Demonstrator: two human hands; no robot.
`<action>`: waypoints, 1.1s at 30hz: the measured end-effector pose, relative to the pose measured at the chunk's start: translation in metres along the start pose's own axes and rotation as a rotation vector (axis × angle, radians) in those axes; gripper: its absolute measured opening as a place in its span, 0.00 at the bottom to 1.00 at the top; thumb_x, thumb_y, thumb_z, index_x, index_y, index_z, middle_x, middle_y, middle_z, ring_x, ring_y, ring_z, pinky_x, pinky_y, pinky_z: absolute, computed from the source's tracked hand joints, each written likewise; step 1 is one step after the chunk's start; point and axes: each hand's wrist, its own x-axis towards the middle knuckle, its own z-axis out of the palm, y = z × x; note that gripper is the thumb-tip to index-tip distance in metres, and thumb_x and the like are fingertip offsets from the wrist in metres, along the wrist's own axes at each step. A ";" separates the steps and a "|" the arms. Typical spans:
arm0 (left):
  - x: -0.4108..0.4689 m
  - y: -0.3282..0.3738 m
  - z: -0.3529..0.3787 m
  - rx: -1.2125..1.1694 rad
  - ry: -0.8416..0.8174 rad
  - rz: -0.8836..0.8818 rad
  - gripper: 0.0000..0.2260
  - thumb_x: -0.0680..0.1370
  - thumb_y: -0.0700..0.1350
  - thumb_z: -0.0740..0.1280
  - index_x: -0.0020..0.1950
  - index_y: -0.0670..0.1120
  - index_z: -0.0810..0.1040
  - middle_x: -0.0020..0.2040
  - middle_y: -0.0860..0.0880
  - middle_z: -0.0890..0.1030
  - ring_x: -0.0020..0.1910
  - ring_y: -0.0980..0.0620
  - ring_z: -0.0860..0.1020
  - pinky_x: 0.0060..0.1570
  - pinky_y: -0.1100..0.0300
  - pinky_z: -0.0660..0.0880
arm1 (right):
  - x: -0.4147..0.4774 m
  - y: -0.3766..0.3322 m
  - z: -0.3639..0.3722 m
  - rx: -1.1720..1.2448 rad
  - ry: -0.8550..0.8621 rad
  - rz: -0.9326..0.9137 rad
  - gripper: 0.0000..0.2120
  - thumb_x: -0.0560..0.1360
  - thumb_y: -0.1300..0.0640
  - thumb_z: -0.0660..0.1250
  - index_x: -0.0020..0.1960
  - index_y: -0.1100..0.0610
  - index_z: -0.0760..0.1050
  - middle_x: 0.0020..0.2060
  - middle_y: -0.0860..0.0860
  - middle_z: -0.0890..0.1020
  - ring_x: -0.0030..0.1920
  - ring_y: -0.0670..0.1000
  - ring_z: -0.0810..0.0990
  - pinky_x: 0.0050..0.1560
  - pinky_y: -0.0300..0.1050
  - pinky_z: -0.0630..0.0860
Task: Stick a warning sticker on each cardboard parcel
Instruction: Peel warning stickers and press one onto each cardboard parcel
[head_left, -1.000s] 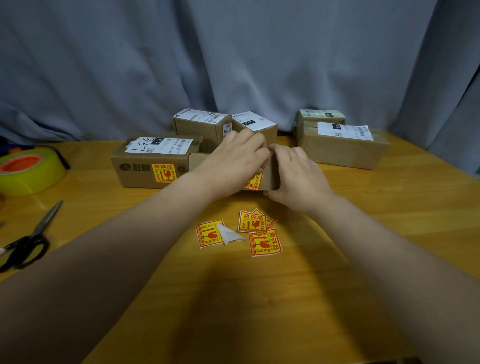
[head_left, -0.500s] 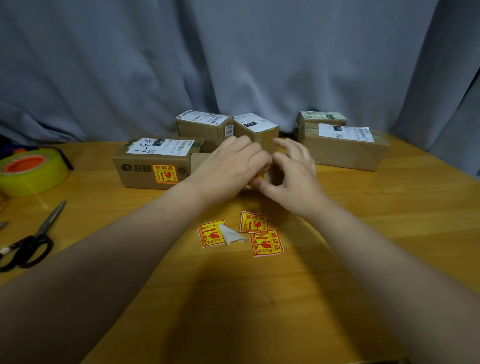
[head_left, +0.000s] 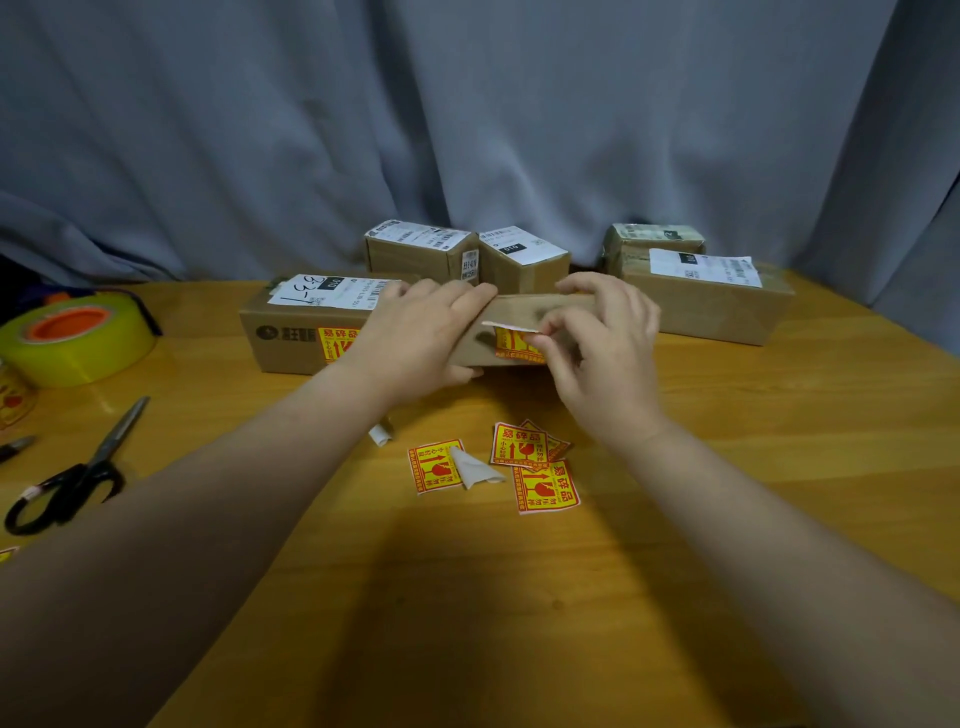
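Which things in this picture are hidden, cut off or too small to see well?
Head view only.
1. Middle sticker on the middle parcel: right part behind the right hand pinching it.
2. Left sticker on the left parcel: right part behind the left hand.
3. Rear parcels: front faces partly hidden by nearer parcels and hands.
4. Shipping labels: print too small.

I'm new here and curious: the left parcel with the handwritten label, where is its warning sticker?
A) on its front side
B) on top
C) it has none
A: the yellow-and-red warning sticker sits on the front side of the left parcel, below its white shipping label.
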 end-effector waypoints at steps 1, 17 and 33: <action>0.000 -0.001 0.001 0.007 0.001 -0.016 0.37 0.71 0.59 0.68 0.74 0.52 0.56 0.68 0.49 0.69 0.65 0.45 0.68 0.63 0.47 0.62 | 0.000 -0.001 -0.002 0.032 0.012 0.010 0.06 0.72 0.53 0.68 0.41 0.56 0.76 0.54 0.54 0.77 0.58 0.50 0.67 0.58 0.44 0.56; -0.005 -0.001 0.007 0.019 0.045 0.073 0.41 0.71 0.59 0.68 0.76 0.57 0.45 0.65 0.46 0.69 0.61 0.44 0.70 0.56 0.48 0.68 | 0.023 0.006 0.004 0.042 -0.316 0.491 0.12 0.77 0.47 0.61 0.39 0.52 0.73 0.68 0.50 0.67 0.71 0.52 0.56 0.69 0.52 0.51; -0.004 -0.003 0.009 0.090 0.016 0.110 0.33 0.75 0.58 0.64 0.76 0.57 0.52 0.69 0.42 0.66 0.64 0.41 0.68 0.60 0.45 0.65 | 0.024 0.003 0.012 -0.252 -0.236 0.415 0.16 0.76 0.44 0.60 0.49 0.56 0.78 0.63 0.52 0.71 0.66 0.54 0.63 0.66 0.54 0.55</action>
